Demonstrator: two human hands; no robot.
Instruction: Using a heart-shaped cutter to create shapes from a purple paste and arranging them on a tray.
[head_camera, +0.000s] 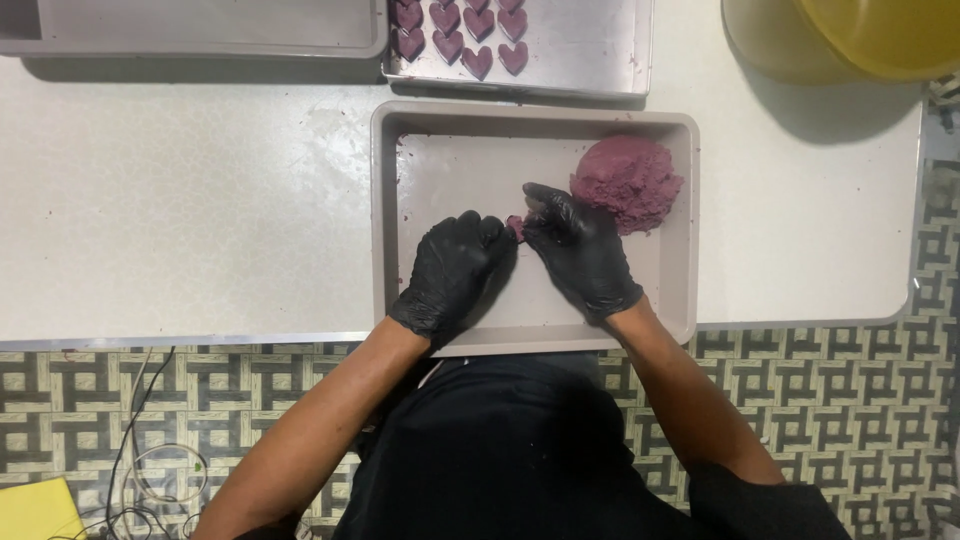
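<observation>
Head view: both black-gloved hands, left (452, 268) and right (578, 250), pinch closed on one small purple dough piece (515, 226) above a shallow grey tray (385, 215), beside the purple dough mound (627, 182), keeping crumbs contained.

Bright even overhead light, soft shadows, sharp focus.

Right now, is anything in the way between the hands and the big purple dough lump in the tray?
Nothing visible. The right hand sits just beside the purple dough mound, with only bare tray floor between them. A small dough piece is pinched between the left hand and the right, not blocking the way.
</observation>
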